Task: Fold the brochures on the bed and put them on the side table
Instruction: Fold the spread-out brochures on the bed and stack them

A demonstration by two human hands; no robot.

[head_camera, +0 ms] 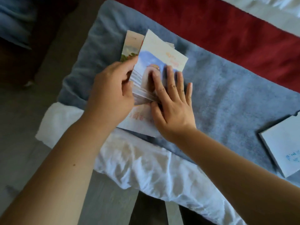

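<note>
One brochure [159, 57] lies on the grey blanket [227, 88] covering the bed, near the bed's near-left corner where the white sheet [146, 166] shows below the blanket's edge. Its long axis runs from the near edge of the bed diagonally up and away, tilted slightly rightward; the far corner points toward the red blanket [219, 25]. The upper panel is partly raised and blurred over the lower one, which bears orange lettering near the wrists. The left hand [112, 90] is curled around the brochure's left edge, thumb and fingers pinching the paper. The right hand [172, 101] lies flat with fingers spread, pressing down on the middle of the brochure, gripping nothing. A second brochure [132, 44] sits just behind and left of the first, partly covered by it, its long axis roughly parallel. A third, white sheet of paper [285, 143] with faint blue print rests well apart, toward the right side of the bed on the same grey blanket.
</note>
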